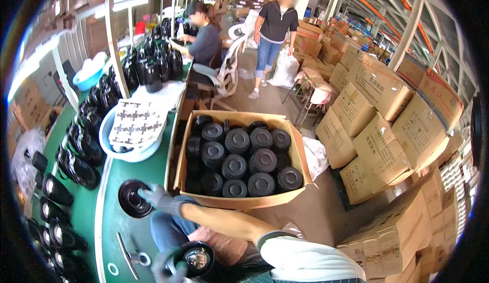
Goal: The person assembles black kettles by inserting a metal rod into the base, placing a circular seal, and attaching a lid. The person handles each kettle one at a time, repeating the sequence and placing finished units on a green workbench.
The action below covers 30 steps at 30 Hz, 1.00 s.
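Note:
My gloved right hand (162, 200) reaches left across to a round black dish (127, 201) on the green bench. Its fingertips are together over a small round black piece in the dish; whether they grip it cannot be made out. Low in the view, my gloved left hand (167, 269) holds a round black housing (197, 260) with a shiny metal inside, its opening facing up. Nearby on the bench lie a thin metal bar (126, 255) and a pale ring (144, 259); a second pale ring (113, 269) is further left.
A cardboard box (254, 201) of stacked round black parts stands beyond my right forearm. A light blue basin (133, 153) sits on the green bench (109, 206). Glossy black housings (81, 171) line its left side. Cartons (379, 145) are stacked at right. Two people are farther off.

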Each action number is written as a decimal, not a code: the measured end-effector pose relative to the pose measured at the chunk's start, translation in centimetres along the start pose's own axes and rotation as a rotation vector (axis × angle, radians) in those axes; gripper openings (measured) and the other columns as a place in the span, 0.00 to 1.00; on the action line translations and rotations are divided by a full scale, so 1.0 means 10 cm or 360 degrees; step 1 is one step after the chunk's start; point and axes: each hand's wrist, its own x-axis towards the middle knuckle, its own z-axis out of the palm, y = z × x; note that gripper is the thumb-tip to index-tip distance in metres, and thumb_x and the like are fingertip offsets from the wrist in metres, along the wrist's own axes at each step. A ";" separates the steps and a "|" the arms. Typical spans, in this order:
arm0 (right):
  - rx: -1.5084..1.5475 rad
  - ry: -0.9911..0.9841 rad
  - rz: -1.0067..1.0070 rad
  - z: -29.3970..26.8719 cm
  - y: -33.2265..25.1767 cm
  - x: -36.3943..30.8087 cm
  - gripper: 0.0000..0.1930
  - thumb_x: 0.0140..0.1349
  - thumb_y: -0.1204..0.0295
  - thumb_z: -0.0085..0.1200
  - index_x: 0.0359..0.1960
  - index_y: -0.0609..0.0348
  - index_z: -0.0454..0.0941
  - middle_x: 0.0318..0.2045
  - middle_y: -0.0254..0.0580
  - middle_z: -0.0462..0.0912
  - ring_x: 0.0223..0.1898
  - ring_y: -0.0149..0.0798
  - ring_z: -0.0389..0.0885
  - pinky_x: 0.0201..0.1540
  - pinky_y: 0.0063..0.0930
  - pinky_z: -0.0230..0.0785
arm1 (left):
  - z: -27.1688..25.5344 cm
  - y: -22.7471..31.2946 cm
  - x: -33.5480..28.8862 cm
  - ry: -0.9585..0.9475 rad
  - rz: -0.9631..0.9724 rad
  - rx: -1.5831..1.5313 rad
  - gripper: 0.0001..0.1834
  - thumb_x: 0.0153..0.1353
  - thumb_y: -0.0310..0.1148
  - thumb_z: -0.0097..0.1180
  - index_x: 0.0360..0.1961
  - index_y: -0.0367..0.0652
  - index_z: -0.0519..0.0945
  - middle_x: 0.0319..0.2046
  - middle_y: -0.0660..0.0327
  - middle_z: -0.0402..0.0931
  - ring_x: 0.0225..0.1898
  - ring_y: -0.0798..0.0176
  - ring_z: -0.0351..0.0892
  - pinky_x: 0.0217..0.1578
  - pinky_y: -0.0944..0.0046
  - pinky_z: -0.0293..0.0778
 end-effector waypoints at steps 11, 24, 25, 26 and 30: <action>-0.0571 -0.0704 0.0094 0.50 -0.81 -0.47 0.43 0.70 0.41 0.49 0.74 0.64 0.60 0.70 0.66 0.68 0.72 0.60 0.66 0.73 0.49 0.60 | -0.22 -0.22 -0.10 -0.0267 0.0246 0.0265 0.29 0.60 0.32 0.70 0.62 0.39 0.78 0.55 0.48 0.80 0.55 0.48 0.81 0.56 0.55 0.76; -0.1353 -0.1196 -0.0478 -1.48 -1.74 -2.79 0.61 0.56 0.29 0.59 0.76 0.69 0.54 0.74 0.71 0.56 0.75 0.71 0.53 0.76 0.67 0.43 | 0.74 -0.67 -0.83 0.0225 0.0258 0.0566 0.56 0.58 0.64 0.61 0.75 0.32 0.58 0.71 0.40 0.62 0.69 0.34 0.62 0.72 0.38 0.53; -0.1237 -0.1083 -0.0441 -1.69 -1.56 -2.96 0.62 0.54 0.34 0.66 0.78 0.66 0.50 0.75 0.70 0.52 0.77 0.68 0.51 0.78 0.61 0.43 | 0.86 -0.59 -0.74 0.0225 0.0397 0.0713 0.57 0.58 0.66 0.59 0.75 0.33 0.58 0.71 0.41 0.62 0.69 0.37 0.63 0.71 0.39 0.55; -0.0949 -0.1048 -0.0257 -1.85 -1.51 -2.98 0.62 0.53 0.38 0.69 0.79 0.64 0.49 0.76 0.67 0.51 0.78 0.65 0.51 0.79 0.57 0.43 | 0.96 -0.44 -0.64 0.0156 0.0361 0.0743 0.55 0.60 0.66 0.57 0.76 0.35 0.59 0.72 0.43 0.61 0.70 0.40 0.63 0.71 0.40 0.55; -0.0182 -0.0786 0.0191 -2.06 -1.19 -3.26 0.62 0.55 0.51 0.72 0.81 0.60 0.38 0.80 0.53 0.47 0.79 0.52 0.50 0.80 0.46 0.45 | 1.14 0.02 -0.22 -0.0142 0.0551 0.1129 0.45 0.68 0.61 0.49 0.75 0.36 0.61 0.68 0.46 0.69 0.68 0.45 0.68 0.68 0.42 0.59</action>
